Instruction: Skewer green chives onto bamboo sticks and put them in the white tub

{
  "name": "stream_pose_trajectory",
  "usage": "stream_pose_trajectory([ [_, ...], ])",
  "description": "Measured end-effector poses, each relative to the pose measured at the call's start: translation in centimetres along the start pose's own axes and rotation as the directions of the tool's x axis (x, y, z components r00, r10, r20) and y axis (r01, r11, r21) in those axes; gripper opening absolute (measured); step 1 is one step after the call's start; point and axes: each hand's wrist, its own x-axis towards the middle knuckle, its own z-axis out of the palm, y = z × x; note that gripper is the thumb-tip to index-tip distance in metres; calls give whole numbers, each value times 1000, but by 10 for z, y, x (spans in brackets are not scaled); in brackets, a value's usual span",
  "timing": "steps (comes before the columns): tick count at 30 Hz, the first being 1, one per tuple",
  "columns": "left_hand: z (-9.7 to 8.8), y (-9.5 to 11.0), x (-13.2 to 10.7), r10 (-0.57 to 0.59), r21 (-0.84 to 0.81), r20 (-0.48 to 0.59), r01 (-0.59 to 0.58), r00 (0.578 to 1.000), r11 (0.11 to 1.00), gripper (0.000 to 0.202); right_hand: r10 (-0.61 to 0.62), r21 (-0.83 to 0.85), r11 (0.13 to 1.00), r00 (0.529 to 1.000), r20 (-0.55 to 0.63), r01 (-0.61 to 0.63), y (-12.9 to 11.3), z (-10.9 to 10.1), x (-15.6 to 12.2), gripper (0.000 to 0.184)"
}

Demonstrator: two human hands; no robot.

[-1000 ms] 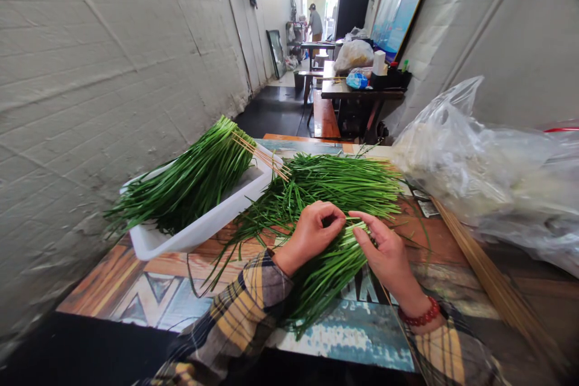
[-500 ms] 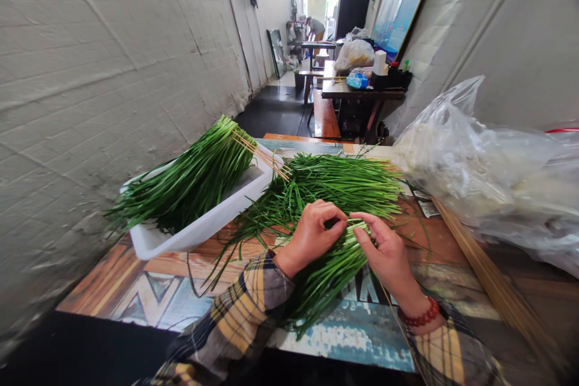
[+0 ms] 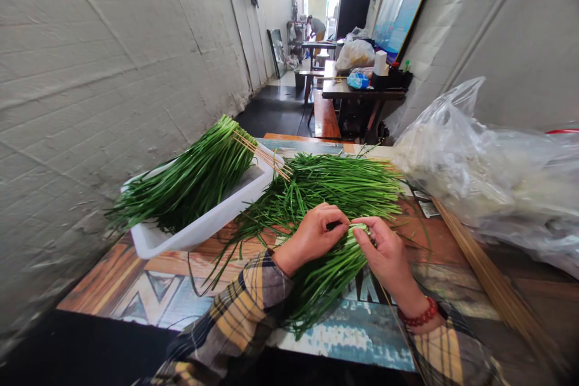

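A bunch of green garlic chives (image 3: 323, 289) lies under my hands, its pale cut ends up between them and its leaves spreading toward the table's front edge. My left hand (image 3: 312, 238) is closed, thumb and forefinger pinched at those ends. Fingers curled, my right hand (image 3: 386, 253) grips the cut ends from the other side, its fingertips nearly meeting the left ones. A thin stick (image 3: 400, 319) runs from beneath the right hand toward me. Just beyond, a larger pile of chives (image 3: 348, 184) lies across the table. What exactly sits between the fingertips is hidden.
At left, a white tray (image 3: 199, 235) holds more chives (image 3: 194, 175), with several threaded skewers (image 3: 265, 157) sticking out over its rim. Bare skewers (image 3: 484, 265) lie at right beside a clear plastic bag (image 3: 488, 175). Farther back are another table (image 3: 362, 95) and a bending person (image 3: 316, 27).
My hands have dipped slightly, and the right fingers have curled closer around the cut ends. The pile, tray and bag look unmoved.
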Motion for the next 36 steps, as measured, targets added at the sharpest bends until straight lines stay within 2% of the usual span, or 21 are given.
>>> stream_pose_trajectory([
  [3, -3, -1, 0, -3, -52, 16, 3, 1000, 999, 14, 1, -16, 1000, 1000, -14, -1, 3, -1, -1, 22],
  [8, -11, -10, 3, -145, -273, -165, 96, 976, 957, 26, 5, -26, 1000, 1000, -10, -5, 2, -1, -1, 22],
  [11, -16, -19, 5, -203, -331, -205, 127, 958, 935, 29, 11, -20, 1000, 1000, -12, -11, 3, -1, 0, 21],
  [13, -20, -25, 5, -213, -226, -250, 157, 944, 961, 27, 18, -25, 1000, 1000, -12, -18, 4, -1, 0, 22],
  [15, -24, -27, 4, -184, 1, -298, 194, 937, 981, 23, 20, -35, 999, 1000, -9, -20, 4, -1, 0, 23],
  [17, -28, -26, 1, -123, 274, -316, 215, 941, 937, 19, 17, -53, 998, 1000, -4, -17, 4, -1, 0, 23],
  [19, -28, -24, 0, -56, 469, -318, 209, 946, 858, 17, 7, -78, 997, 1000, -4, -7, 3, -1, 0, 22],
  [20, -27, -24, 0, -26, 513, -313, 192, 949, 837, 17, -3, -90, 996, 1000, -5, 2, 2, -1, -1, 22],
  [22, -21, -25, 1, 26, 480, -268, 110, 963, 870, 17, -29, -109, 994, 1000, -8, 28, 1, -2, -1, 22],
  [25, -7, -32, 3, 60, 250, -113, -30, 992, 968, 21, -63, -128, 990, 998, -17, 60, -1, -2, -2, 21],
  [27, 2, -38, 4, 22, 171, -41, -14, 999, 985, 20, -73, -131, 989, 997, -19, 70, -2, -2, -2, 21],
  [31, 9, -44, 2, -85, 253, 12, 79, 996, 964, 18, -80, -119, 990, 997, 3, 80, -2, -1, -1, 20],
  [36, 10, -41, 3, -78, 400, 66, 45, 995, 915, 9, -79, -121, 989, 997, 18, 81, -2, 0, 1, 19],
])
